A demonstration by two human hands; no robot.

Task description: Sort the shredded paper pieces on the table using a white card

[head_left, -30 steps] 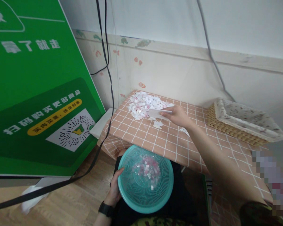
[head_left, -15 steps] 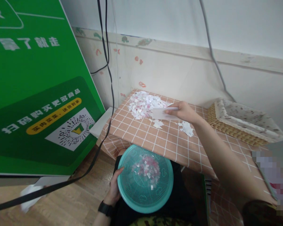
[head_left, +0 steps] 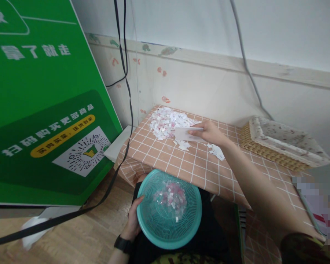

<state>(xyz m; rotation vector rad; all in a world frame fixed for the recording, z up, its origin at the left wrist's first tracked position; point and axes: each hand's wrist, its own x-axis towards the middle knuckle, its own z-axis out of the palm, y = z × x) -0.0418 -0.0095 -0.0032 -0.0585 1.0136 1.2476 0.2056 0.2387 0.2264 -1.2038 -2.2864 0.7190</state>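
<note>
At far left, a large green slanted sign board [head_left: 44, 102] with white characters and a QR code, standing on the wooden floor. In front of it, two black cables [head_left: 123, 73] hanging down the wall and running across the floor.

Low in the middle, the left hand [head_left: 133, 220], a black watch at its wrist, gripping the left rim of a round teal plastic sieve basket [head_left: 169, 209]; fingers curled around the edge, thumb on top. Basket resting on the lap, just below the near edge of the table. Inside it, a small heap of pink and white paper bits [head_left: 170, 198], lying toward the far side of the basket floor.

Above, a low table covered with an orange cloth of white grid lines [head_left: 198, 165], standing against the wall. At its far left corner, a wide pile of white and pink paper scraps [head_left: 166, 121]. Just right of this pile, a flat white card [head_left: 185, 134], held on edge, its lower side close to the cloth and its left end touching the pile. Pinching the right end of the card, the right hand [head_left: 209, 134], thumb and fingers pressed together on it, arm reaching from lower right. A few loose white scraps [head_left: 216, 150] lying just under the wrist.

At far right on the table, a woven straw tray with pale speckled lining [head_left: 283, 145], well apart from the hand.
</note>
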